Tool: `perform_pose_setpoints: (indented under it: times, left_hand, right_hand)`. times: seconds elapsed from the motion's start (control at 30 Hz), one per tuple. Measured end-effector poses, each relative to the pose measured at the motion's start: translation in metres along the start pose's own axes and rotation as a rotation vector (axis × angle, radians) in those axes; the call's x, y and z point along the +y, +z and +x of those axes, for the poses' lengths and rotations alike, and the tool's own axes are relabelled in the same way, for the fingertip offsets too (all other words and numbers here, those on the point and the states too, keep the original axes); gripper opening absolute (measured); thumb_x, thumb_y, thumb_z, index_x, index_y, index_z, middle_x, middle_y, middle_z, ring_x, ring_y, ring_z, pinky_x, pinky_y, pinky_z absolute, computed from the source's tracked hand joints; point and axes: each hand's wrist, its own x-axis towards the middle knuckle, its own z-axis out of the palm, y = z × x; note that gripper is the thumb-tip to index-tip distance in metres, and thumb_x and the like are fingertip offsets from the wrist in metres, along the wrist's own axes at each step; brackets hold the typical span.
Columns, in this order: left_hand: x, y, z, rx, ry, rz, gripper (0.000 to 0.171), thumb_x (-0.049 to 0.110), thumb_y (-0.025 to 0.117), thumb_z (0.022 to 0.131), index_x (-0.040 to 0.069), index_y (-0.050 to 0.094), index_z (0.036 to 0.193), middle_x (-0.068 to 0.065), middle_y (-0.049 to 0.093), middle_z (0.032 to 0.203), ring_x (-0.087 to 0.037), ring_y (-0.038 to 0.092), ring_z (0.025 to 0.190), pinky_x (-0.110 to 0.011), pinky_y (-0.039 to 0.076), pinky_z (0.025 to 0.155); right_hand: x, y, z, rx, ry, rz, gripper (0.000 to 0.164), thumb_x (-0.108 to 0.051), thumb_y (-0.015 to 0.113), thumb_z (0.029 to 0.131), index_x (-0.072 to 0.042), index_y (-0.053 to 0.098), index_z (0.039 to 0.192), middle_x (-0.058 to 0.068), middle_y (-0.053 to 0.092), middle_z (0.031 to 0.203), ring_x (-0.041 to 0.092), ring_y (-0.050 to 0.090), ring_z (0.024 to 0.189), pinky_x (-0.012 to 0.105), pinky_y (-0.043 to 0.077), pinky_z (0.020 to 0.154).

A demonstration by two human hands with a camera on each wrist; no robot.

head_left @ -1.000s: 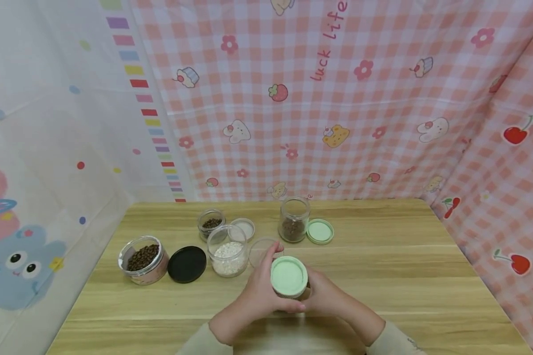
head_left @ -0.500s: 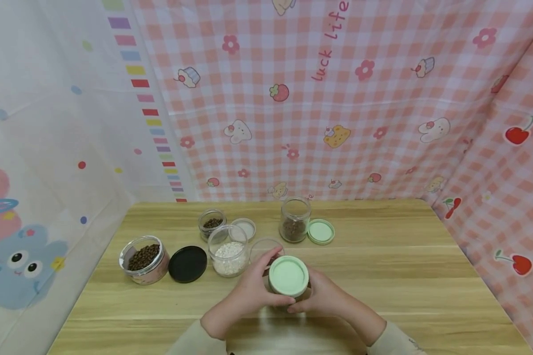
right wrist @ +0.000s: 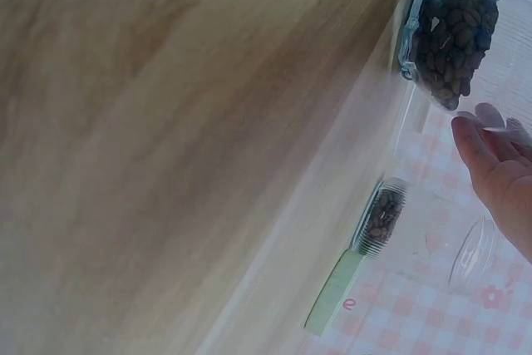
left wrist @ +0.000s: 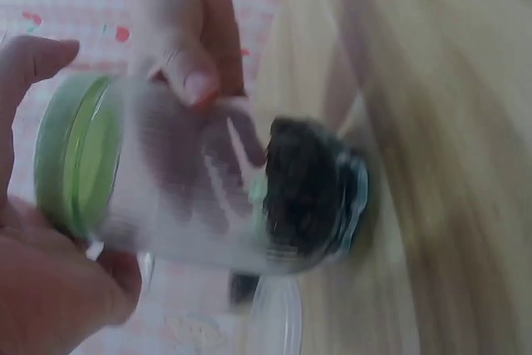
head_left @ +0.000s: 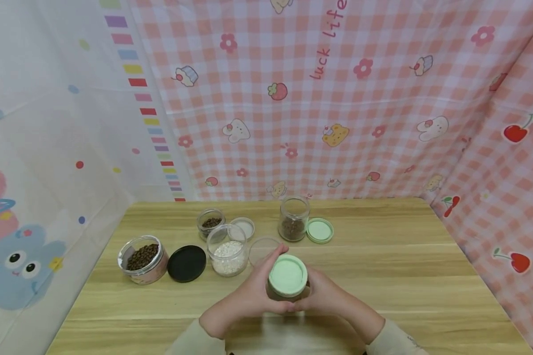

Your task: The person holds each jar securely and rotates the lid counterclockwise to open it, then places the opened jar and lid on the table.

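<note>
Both hands hold a clear jar (left wrist: 191, 172) with a pale green lid (head_left: 287, 275) and dark brown beans (left wrist: 301, 189) in its bottom. My left hand (head_left: 253, 292) curls round the upper part by the lid, thumb on the near side. Lower on the jar's body, my right hand (head_left: 325, 293) grips from the other side. The right wrist view shows its fingers (right wrist: 478, 143) just above the beans (right wrist: 457, 39). The jar stands about upright; whether its base touches the table I cannot tell.
Beyond the hands on the wooden table (head_left: 404, 276) are an uncovered jar (head_left: 294, 219) of beans, a green lid (head_left: 320, 230), a jar of white grains (head_left: 228, 256), a small bean jar (head_left: 210, 224), clear lids (head_left: 242, 229), a black lid (head_left: 187, 264) and a wide bean tub (head_left: 143, 261).
The fingers of both hands have shifted slightly round the green-lidded jar, and its lid tilts a little differently. The other jars and lids have stayed where they were.
</note>
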Motion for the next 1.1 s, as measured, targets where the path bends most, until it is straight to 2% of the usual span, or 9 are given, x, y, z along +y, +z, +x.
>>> perform_pose_setpoints:
  times: [0.07, 0.17, 0.33, 0.43, 0.53, 0.7, 0.8, 0.93, 1.1]
  left_hand:
    - [-0.003, -0.006, -0.001, -0.047, 0.023, -0.024, 0.102, 0.023, 0.081, 0.072, 0.031, 0.017, 0.151, 0.007, 0.025, 0.155, -0.017, 0.020, 0.142, -0.051, 0.022, 0.114]
    - [-0.003, -0.012, -0.002, -0.049, 0.030, -0.028, 0.094, 0.022, 0.081, 0.074, 0.028, 0.025, 0.149, 0.008, 0.032, 0.152, -0.015, 0.029, 0.140, -0.043, 0.030, 0.113]
    - [0.002, -0.004, 0.001, 0.092, -0.007, 0.056, 0.096, 0.035, 0.088, 0.062, 0.024, 0.038, 0.143, 0.005, 0.048, 0.136, -0.016, 0.047, 0.124, -0.037, 0.043, 0.102]
    - [0.006, 0.006, 0.004, 0.196, -0.049, 0.113, 0.100, 0.043, 0.090, 0.052, 0.026, 0.042, 0.138, 0.003, 0.045, 0.125, -0.015, 0.048, 0.114, -0.040, 0.043, 0.098]
    - [0.008, 0.015, 0.007, 0.249, -0.084, 0.137, 0.106, 0.050, 0.091, 0.046, 0.029, 0.040, 0.137, 0.001, 0.038, 0.123, -0.016, 0.045, 0.112, -0.042, 0.041, 0.097]
    - [0.007, 0.014, 0.007, 0.181, -0.051, 0.130, 0.118, 0.050, 0.090, 0.049, 0.034, 0.025, 0.146, 0.000, 0.031, 0.141, -0.022, 0.040, 0.126, -0.050, 0.037, 0.104]
    - [0.004, 0.006, 0.004, 0.078, 0.008, 0.097, 0.115, 0.036, 0.087, 0.059, 0.035, 0.017, 0.149, 0.001, 0.026, 0.152, -0.024, 0.030, 0.137, -0.056, 0.029, 0.109]
    - [0.000, -0.003, 0.002, -0.011, 0.058, 0.045, 0.103, 0.018, 0.080, 0.067, 0.032, 0.020, 0.150, 0.003, 0.028, 0.155, -0.020, 0.025, 0.141, -0.055, 0.021, 0.113]
    - [0.001, -0.004, 0.001, 0.059, 0.039, 0.022, 0.095, 0.020, 0.084, 0.067, 0.025, 0.032, 0.147, 0.003, 0.042, 0.146, -0.019, 0.038, 0.134, -0.050, 0.029, 0.111]
  right_hand:
    - [-0.001, 0.000, 0.000, -0.008, 0.006, 0.001, 0.088, -0.023, 0.087, 0.065, -0.011, 0.041, 0.139, 0.003, 0.053, 0.135, 0.025, 0.048, 0.127, 0.044, 0.040, 0.105]
    - [-0.002, 0.000, 0.000, -0.009, 0.009, -0.002, 0.090, -0.025, 0.088, 0.064, -0.012, 0.040, 0.139, 0.003, 0.053, 0.135, 0.025, 0.048, 0.126, 0.043, 0.042, 0.105]
    - [0.000, 0.002, -0.001, 0.008, 0.002, 0.002, 0.088, -0.025, 0.088, 0.064, -0.014, 0.042, 0.138, 0.001, 0.054, 0.134, 0.023, 0.048, 0.125, 0.042, 0.042, 0.105]
    - [0.001, 0.002, 0.000, 0.022, -0.007, -0.006, 0.085, -0.027, 0.088, 0.064, -0.017, 0.044, 0.136, -0.002, 0.056, 0.131, 0.019, 0.050, 0.123, 0.038, 0.043, 0.104]
    - [0.002, 0.002, -0.001, 0.037, -0.014, -0.021, 0.082, -0.028, 0.088, 0.064, -0.017, 0.046, 0.134, -0.003, 0.058, 0.128, 0.018, 0.052, 0.120, 0.035, 0.044, 0.102]
    - [0.002, 0.000, -0.002, 0.033, -0.006, -0.011, 0.079, -0.027, 0.087, 0.065, -0.013, 0.048, 0.132, 0.001, 0.058, 0.128, 0.022, 0.052, 0.121, 0.036, 0.044, 0.102]
    - [0.003, 0.000, -0.001, 0.011, -0.002, -0.006, 0.082, -0.026, 0.087, 0.066, -0.011, 0.045, 0.135, 0.003, 0.056, 0.132, 0.024, 0.049, 0.125, 0.040, 0.043, 0.104]
    - [0.004, 0.000, -0.001, 0.000, -0.004, -0.004, 0.088, -0.028, 0.087, 0.066, -0.011, 0.040, 0.139, 0.003, 0.053, 0.135, 0.025, 0.047, 0.127, 0.044, 0.040, 0.106]
    - [0.003, 0.000, 0.001, 0.005, -0.014, -0.006, 0.091, -0.028, 0.087, 0.065, -0.011, 0.040, 0.140, 0.003, 0.053, 0.134, 0.024, 0.048, 0.125, 0.043, 0.041, 0.105]
